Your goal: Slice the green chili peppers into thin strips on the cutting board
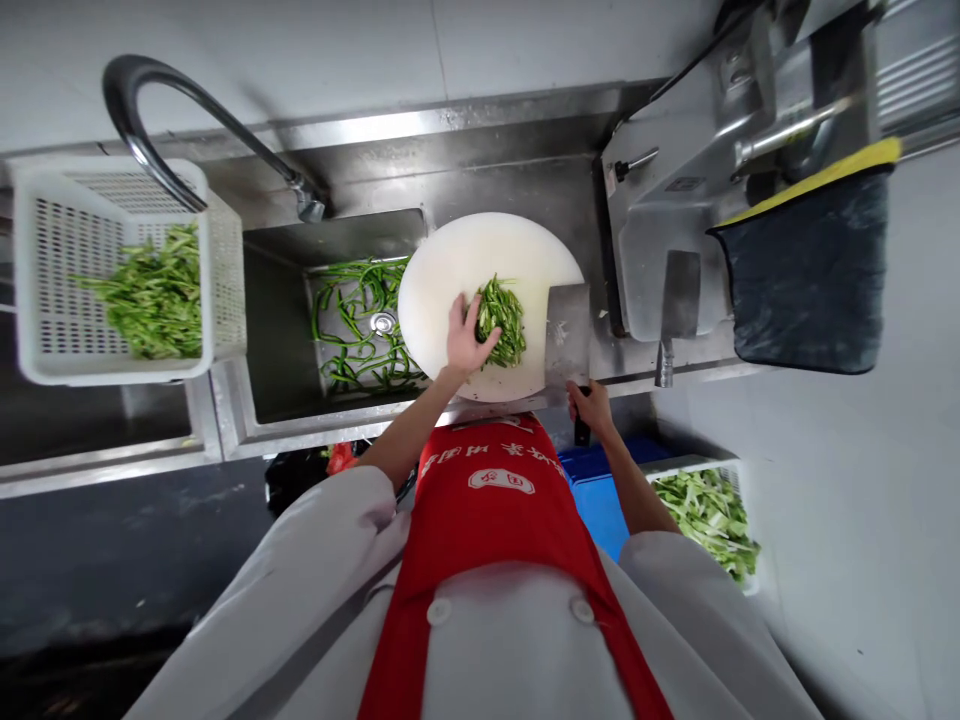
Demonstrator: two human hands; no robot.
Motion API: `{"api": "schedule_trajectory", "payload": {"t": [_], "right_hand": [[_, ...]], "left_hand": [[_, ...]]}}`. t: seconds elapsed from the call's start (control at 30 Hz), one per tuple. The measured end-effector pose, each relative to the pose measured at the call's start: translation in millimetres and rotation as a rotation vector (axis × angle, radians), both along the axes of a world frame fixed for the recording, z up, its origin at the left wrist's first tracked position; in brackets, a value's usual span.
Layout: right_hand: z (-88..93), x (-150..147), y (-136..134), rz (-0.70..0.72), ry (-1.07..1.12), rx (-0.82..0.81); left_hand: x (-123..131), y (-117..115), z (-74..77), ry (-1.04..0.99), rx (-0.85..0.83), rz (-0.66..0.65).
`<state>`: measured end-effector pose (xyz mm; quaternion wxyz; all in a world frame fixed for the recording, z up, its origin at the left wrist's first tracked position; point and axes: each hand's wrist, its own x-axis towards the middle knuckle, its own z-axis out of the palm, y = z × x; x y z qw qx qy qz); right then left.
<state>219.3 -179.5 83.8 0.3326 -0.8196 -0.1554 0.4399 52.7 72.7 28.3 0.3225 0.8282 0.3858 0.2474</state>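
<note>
White board [480, 240] beneath, left hand [466, 342] splays against greens [510, 325], right hand [595, 406] grips cleaver [568, 332].

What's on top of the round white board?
Cut green vegetables, the left hand at their edge. The board under them is covered; the cleaver in the right hand partly hides the right edge.

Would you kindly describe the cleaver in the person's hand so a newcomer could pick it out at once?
Find the round white board in mid-picture. At its right edge is the cleaver, broad-bladed and held in the right hand. That grip sets it apart from the other cleaver, farther right, which is unheld.
</note>
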Motion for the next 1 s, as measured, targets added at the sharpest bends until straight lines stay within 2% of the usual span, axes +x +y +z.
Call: {"api": "schedule_trajectory", "payload": {"t": [0.13, 0.23, 0.33, 0.5, 0.63, 0.77, 0.9, 1.0], "right_hand": [[-12.9, -19, 23, 0.12, -0.059, 0.009], [-23.5, -36, 44, 0.202, -0.081, 0.043], [-33.8, -49, 59, 0.244, -0.066, 0.108], [-42.9, -66, 68, 0.199, 0.015, 0.249], [-41.8, -75, 64, 0.142, 0.147, 0.3], [-33.6, -85, 65, 0.07, 0.141, 0.313], [-18.3, -108, 83, 0.075, 0.093, 0.329], [-5.3, -147, 114, 0.138, 0.058, 0.4]], "left_hand": [[23, -35, -0.9, 0.043, 0.069, 0.05], [40, -45, -0.6, 0.082, 0.027, 0.06], [45, -48, 0.1, 0.069, -0.05, 0.094], [37, -49, 3.4, -0.004, -0.034, 0.161], [33, -49, 10.8, 0.004, 0.016, 0.122], [32, -43, 24.7, -0.018, 0.055, 0.055], [9, -24, 47.3, -0.047, 0.116, 0.05], [-39, 5, 67.9, -0.04, 0.194, 0.126]]}}
